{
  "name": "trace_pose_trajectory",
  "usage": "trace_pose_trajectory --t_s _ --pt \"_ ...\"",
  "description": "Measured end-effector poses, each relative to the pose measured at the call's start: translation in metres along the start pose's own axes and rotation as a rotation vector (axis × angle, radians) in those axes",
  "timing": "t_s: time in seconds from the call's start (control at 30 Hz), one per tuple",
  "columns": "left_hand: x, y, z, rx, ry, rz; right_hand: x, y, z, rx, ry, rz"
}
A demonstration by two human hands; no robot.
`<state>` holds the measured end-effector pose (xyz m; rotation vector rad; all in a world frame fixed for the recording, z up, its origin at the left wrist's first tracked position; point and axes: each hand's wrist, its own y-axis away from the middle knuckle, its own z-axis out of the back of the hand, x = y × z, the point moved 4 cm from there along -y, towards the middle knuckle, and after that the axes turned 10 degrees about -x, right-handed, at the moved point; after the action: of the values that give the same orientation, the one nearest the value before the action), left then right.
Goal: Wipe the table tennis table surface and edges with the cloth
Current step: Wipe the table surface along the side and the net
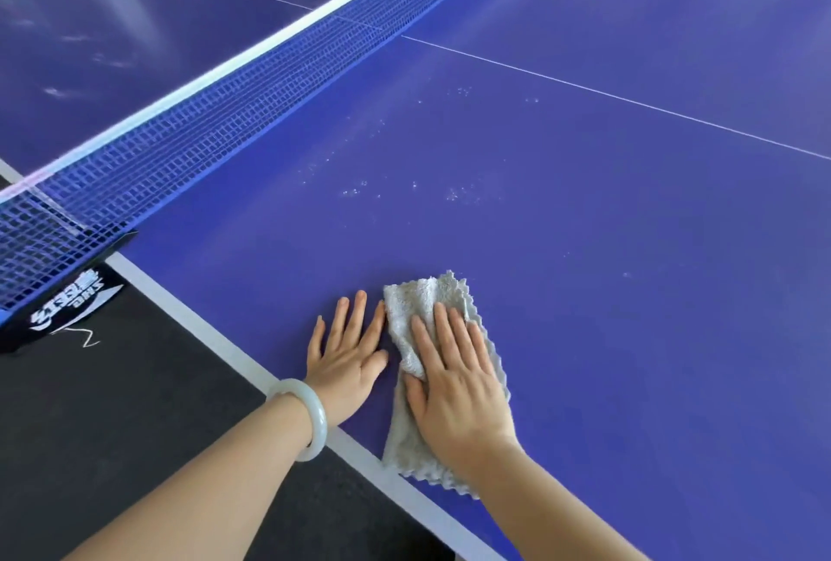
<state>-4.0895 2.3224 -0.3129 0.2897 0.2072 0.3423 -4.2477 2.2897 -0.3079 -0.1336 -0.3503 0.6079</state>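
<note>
A pale bangle (pixel 321 419) shows over dark floor (pixel 112 425), a blue net (pixel 225 110) beyond.

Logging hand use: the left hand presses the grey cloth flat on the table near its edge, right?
No: the head view shows the right hand pressing the cloth flat on the table near its edge; the left hand lies bare beside it.
</note>
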Motion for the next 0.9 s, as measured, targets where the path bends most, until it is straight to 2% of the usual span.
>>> trace_pose_trajectory --t_s 0.07,0.2,0.27,0.33,0.4,0.5,0.6,0.77,0.83,0.9 --pt "0.001 0.000 0.000 -0.001 -0.009 0.004 -0.058 0.011 0.022 -0.042 0.044 -0.051" --pt "0.002 -0.001 -0.002 -0.008 -0.045 0.001 -0.203 0.051 0.079 -0.066 0.151 -0.552" --pt "0.002 -0.003 -0.005 -0.007 -0.067 -0.001 -0.220 0.067 0.093 -0.081 0.160 -0.755" --pt "0.002 -0.004 -0.007 -0.007 -0.068 0.001 -0.185 0.075 0.083 -0.103 0.174 -0.824" --pt "0.003 -0.006 -0.008 -0.006 -0.076 0.002 -0.118 0.078 0.059 -0.071 0.179 -0.755" --pt "0.004 -0.006 -0.007 0.021 -0.080 0.000 -0.026 0.069 0.020 0.022 0.155 -0.536" --pt "0.003 -0.007 -0.003 0.016 -0.035 0.010 0.011 0.048 -0.001 0.054 0.112 -0.308" --pt "0.002 -0.004 -0.002 -0.034 -0.023 0.013 -0.015 0.039 0.009 0.071 0.041 -0.025" --pt "0.002 -0.002 -0.001 -0.052 -0.053 0.013 -0.059 0.057 0.027 0.058 0.062 -0.050" --pt "-0.001 0.000 0.000 -0.058 -0.081 -0.005 -0.126 0.081 0.054 0.002 0.102 -0.187"
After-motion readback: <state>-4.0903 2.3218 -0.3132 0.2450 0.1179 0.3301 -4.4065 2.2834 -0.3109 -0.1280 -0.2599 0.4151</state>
